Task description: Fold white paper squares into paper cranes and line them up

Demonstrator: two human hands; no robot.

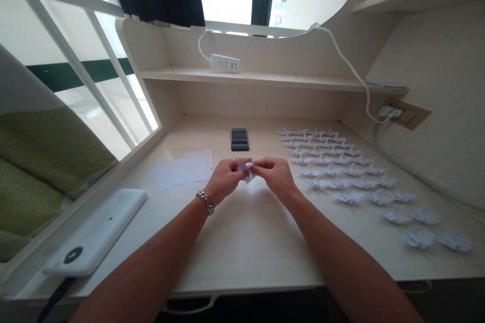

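Observation:
A small folded piece of white paper (pixel 249 175) is held between both my hands above the middle of the desk. My left hand (pixel 226 176), with a ring and a chain bracelet, pinches its left side. From the right, the fingertips of my right hand (pixel 273 170) close on its upper right edge. Parts of the paper are hidden behind the fingers. Many white paper cranes (pixel 335 170) stand in rows on the right of the desk. Flat sheets of white paper (pixel 185 170) lie overlapping to the left of my left hand.
A small dark stand (pixel 240 140) sits behind my hands. At the left edge lies a white power bank (pixel 98 229) with a black cable. A power strip (pixel 225 63) rests on the shelf (pixel 265 79). A white cable runs to the wall socket (pixel 405 112) at right.

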